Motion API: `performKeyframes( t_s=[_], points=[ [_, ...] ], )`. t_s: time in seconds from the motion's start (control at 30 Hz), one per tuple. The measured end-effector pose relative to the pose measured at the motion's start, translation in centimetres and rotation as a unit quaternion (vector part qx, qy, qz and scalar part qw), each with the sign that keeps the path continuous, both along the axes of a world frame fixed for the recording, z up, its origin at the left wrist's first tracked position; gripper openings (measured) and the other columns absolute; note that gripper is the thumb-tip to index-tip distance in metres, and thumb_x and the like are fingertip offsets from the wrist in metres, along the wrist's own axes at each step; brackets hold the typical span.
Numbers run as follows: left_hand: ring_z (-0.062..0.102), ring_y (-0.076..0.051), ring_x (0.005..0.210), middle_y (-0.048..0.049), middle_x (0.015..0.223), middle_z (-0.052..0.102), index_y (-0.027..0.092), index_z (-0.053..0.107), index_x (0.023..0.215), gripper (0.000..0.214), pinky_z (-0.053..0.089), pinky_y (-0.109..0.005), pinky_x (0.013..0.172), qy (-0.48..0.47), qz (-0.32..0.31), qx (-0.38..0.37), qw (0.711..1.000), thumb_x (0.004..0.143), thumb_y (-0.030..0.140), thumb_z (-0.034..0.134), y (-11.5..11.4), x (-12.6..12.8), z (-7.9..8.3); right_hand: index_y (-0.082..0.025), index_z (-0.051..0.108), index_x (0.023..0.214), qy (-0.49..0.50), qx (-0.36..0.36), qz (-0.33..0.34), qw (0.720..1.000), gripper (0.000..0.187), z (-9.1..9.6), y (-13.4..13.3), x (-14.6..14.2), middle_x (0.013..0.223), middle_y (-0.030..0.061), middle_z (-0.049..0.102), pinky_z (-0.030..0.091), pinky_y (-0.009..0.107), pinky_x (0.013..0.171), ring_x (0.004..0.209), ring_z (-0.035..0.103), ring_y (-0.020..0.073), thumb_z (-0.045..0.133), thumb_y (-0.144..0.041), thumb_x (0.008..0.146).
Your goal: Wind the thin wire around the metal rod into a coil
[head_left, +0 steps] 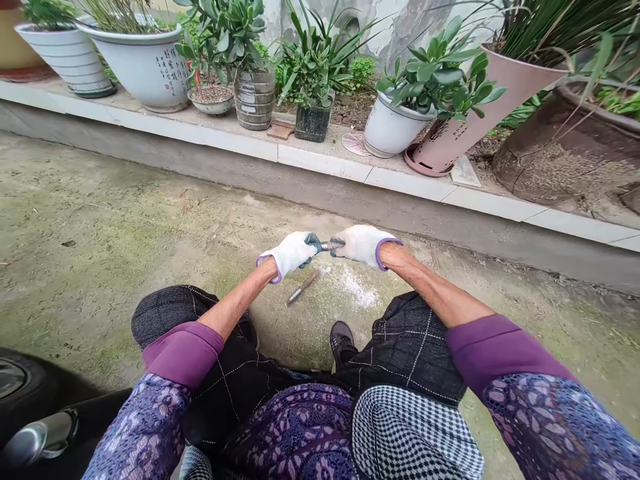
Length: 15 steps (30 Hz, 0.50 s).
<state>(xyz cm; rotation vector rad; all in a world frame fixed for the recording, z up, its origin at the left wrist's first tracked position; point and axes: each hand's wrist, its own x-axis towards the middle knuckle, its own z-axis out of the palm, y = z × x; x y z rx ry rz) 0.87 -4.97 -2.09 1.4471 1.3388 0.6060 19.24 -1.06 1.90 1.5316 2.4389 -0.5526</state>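
Observation:
Both of my hands wear white knitted gloves with dark green coated fingers and purple cuffs. Between them is a short, silvery rod-like piece (326, 246), lying roughly level above the ground. My left hand (294, 253) is closed around its left end. On the other end, the fingers of my right hand (357, 245) are closed too. Most of the piece is covered by the gloves, so its kind does not show. Below my left hand, a slim tool with a brownish handle and a greyish blade-like part (302, 288) lies on the concrete. White powder (357, 288) is scattered beside it.
A low tiled ledge (320, 165) crosses ahead, bearing several potted plants, among them a white pot (397, 127) and a tilted pink pot (470, 107). My dark shoe (343, 339) stands near the powder. At the lower left is a black object with a metal cylinder (40, 437).

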Motion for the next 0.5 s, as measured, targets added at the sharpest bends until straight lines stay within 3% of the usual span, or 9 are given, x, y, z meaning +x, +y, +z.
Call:
performKeyframes(
  t_s=[0.13,0.3,0.4,0.5],
  points=[
    [0.038,-0.007,0.042,0.0045,0.049,0.047,0.018,0.057,0.074,0.009,0.028,-0.022,0.043,-0.055,0.047,-0.007,0.997,0.073,0.023,0.064,-0.1,0.1,-0.1,-0.023,0.074,0.099,-0.031,0.072,0.004,0.997,0.031,0.2,0.9,-0.5,0.088,0.0084,0.073,0.040,0.029,0.065,0.078,0.063,0.0214,0.061,-0.046,0.082],
    [0.030,-0.006,0.042,0.0080,0.050,0.037,0.019,0.051,0.075,0.007,0.025,-0.021,0.042,-0.124,0.076,-0.005,0.989,0.078,0.023,0.057,-0.2,0.4,0.3,-0.025,0.069,0.115,-0.019,0.097,0.007,0.995,0.042,0.2,1.3,-1.3,0.094,0.0079,0.072,0.041,0.029,0.066,0.080,0.063,0.0215,0.049,-0.051,0.089],
    [0.029,-0.005,0.041,0.0085,0.050,0.036,0.019,0.051,0.074,0.009,0.024,-0.021,0.042,-0.152,0.085,0.012,0.985,0.078,0.024,0.057,-0.2,0.1,0.8,-0.024,0.070,0.110,0.029,0.111,-0.018,0.993,0.037,0.4,1.8,-1.6,0.091,0.0057,0.071,0.040,0.028,0.064,0.076,0.061,0.0188,0.052,-0.047,0.087],
    [0.031,-0.005,0.039,0.0085,0.048,0.038,0.019,0.054,0.078,0.010,0.025,-0.020,0.041,-0.169,0.079,0.007,0.983,0.079,0.028,0.057,-0.1,-0.3,1.2,-0.020,0.070,0.098,0.129,0.041,-0.077,0.988,0.032,0.9,2.0,-1.5,0.076,0.0025,0.065,0.038,0.026,0.054,0.059,0.053,0.0128,0.057,-0.046,0.084]
  ],
)
